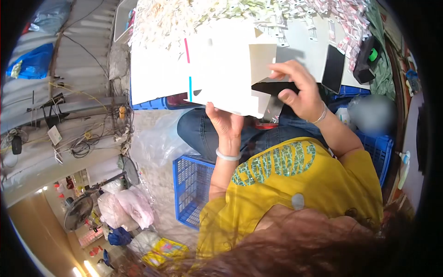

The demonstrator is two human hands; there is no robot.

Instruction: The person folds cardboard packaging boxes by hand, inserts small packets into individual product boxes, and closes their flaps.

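A white cardboard box (226, 69), overexposed in the bright light, is tilted over my lap. Its end flaps (263, 60) stand open on the right side. My left hand (224, 121) grips the box from below at its near edge, with the thumb in front and the other fingers mostly hidden. On the right, my right hand (300, 90) has its fingers and thumb spread beside the open flaps. Its fingertips are close to the upper flap; I cannot tell whether they touch it. Nothing is held in that hand.
Many small plastic-looking pieces (184, 16) in pale, green and pink heaps cover the table's far side. A black flat object (332, 69) lies at right. Blue crates (196, 184) stand beside me. Cables (87, 143) and a fan (78, 213) are at left.
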